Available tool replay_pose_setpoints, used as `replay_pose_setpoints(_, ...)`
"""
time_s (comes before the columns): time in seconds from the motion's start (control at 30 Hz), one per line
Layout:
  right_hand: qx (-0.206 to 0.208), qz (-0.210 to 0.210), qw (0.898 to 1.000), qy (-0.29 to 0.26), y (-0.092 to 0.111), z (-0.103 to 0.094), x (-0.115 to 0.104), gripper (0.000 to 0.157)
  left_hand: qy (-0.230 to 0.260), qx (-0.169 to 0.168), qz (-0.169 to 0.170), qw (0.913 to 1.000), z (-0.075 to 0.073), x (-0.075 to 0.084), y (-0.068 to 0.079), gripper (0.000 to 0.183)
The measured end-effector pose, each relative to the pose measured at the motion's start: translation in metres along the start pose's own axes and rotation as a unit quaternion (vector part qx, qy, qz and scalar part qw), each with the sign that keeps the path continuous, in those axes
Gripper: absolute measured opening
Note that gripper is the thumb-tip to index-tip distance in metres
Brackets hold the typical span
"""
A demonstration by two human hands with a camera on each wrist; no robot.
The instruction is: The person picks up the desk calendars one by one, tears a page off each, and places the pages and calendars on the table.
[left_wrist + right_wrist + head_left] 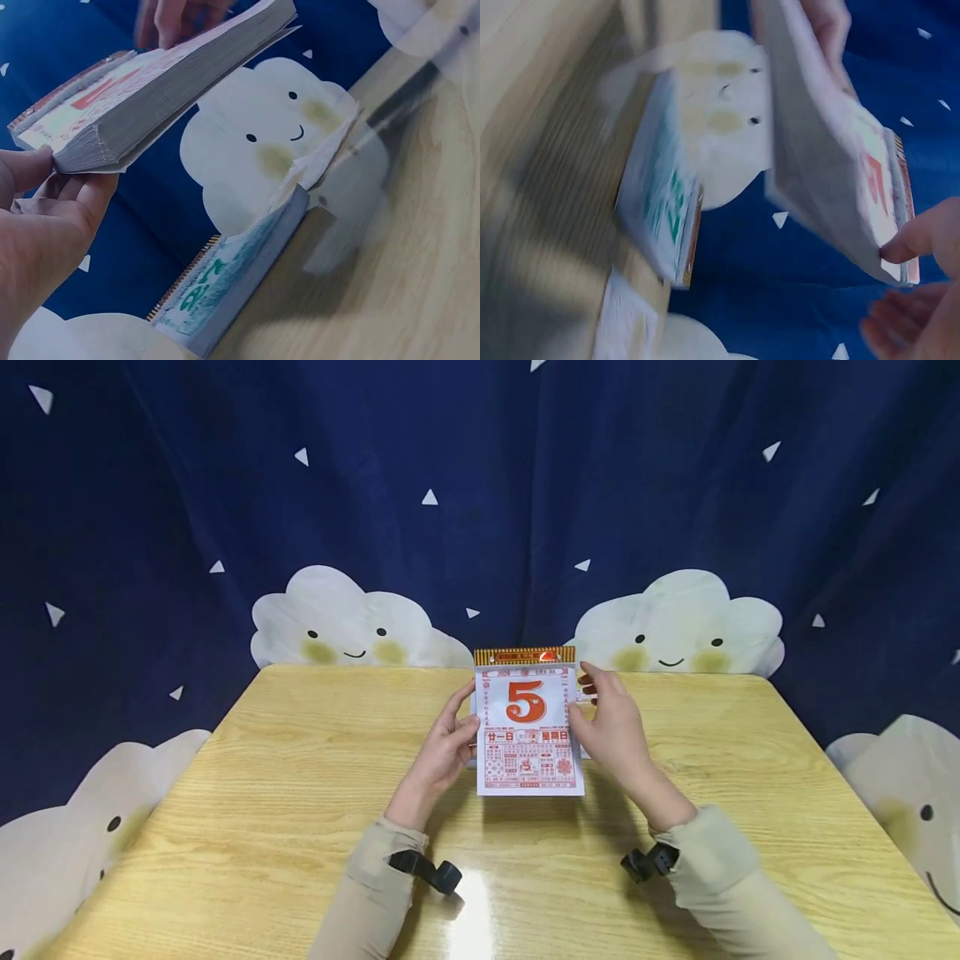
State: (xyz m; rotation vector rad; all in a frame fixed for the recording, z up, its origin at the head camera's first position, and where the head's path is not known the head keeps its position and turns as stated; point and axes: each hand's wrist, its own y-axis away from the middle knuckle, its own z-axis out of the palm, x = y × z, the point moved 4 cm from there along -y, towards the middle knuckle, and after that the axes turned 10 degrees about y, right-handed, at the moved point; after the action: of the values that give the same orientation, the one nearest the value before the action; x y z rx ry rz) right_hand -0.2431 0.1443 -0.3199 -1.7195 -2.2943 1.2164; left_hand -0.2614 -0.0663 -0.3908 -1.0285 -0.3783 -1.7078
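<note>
A thick tear-off calendar [529, 727] with a large red 5 is held up above the table, its patterned header at the top. My left hand [444, 752] grips its left edge, thumb at the front and fingers behind. At the right edge, my right hand [617, 723] touches the pad with its thumb [915, 238], its other fingers [900, 319] spread apart from the pad. In the left wrist view the pad's thick grey page block [180, 90] shows. Behind it lies a second calendar [217, 285] with green print, mostly hidden in the head view.
The wooden table [300, 793] stretches out around both arms. A white paper piece [626, 319] lies near the second calendar. Beyond the table hangs a dark blue curtain [480, 527] with white triangles and smiling clouds. Black cameras [427, 868] are strapped to both wrists.
</note>
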Motion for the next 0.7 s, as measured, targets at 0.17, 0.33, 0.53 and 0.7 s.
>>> replay_pose_setpoints(0.17,0.06,-0.151,0.98,0.113,0.001,-0.001,-0.018,0.049,-0.001,-0.002,0.001,1.0,-0.002,0.0,0.0,0.055)
replay_pose_setpoints(0.33,0.028,-0.265,0.959,0.098,0.008,0.004,-0.035,0.032,0.007,0.001,0.002,1.0,-0.002,0.001,-0.001,0.054)
replay_pose_setpoints(0.53,-0.01,-0.365,0.928,0.076,0.023,0.012,-0.05,0.022,0.009,0.011,-0.002,0.9999,-0.003,0.003,-0.002,0.056)
replay_pose_setpoints(0.7,-0.055,-0.395,0.913,0.084,0.037,0.02,-0.056,0.025,0.019,0.024,-0.011,0.9995,-0.004,0.003,-0.003,0.056)
